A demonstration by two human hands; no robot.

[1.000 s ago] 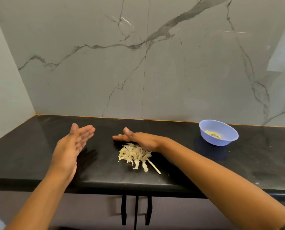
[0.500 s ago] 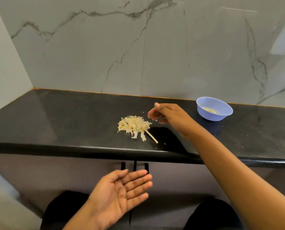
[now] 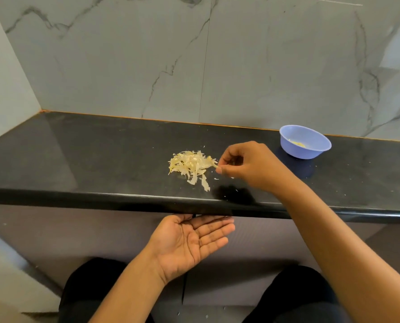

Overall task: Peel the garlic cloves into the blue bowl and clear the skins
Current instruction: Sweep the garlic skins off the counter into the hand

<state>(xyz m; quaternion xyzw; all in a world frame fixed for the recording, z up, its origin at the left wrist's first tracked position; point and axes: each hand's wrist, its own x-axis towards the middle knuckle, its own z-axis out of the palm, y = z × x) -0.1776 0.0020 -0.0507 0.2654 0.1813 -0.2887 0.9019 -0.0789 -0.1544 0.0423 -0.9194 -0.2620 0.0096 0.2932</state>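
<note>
A heap of pale garlic skins [image 3: 189,165] lies on the black counter [image 3: 89,159] near its front edge. My right hand [image 3: 248,165] hovers just right of the heap, fingers curled, thumb and forefinger pinching a skin piece at the heap's right edge. My left hand [image 3: 192,243] is held palm up with straight fingers just below the counter's front edge, under the heap, and holds nothing. The blue bowl [image 3: 310,150] stands at the back right with a few peeled garlic cloves [image 3: 298,143] inside.
Small skin flakes [image 3: 236,190] are scattered on the counter right of the heap. A marble wall [image 3: 217,66] rises directly behind the counter. Dark cabinet fronts [image 3: 77,234] sit below the counter, and my dark-clothed legs show at the bottom.
My left hand rose palm up to just under the counter edge. My right hand moved left onto the heap's right edge and pinched a piece; the stalk beside the heap is gone from its spot.
</note>
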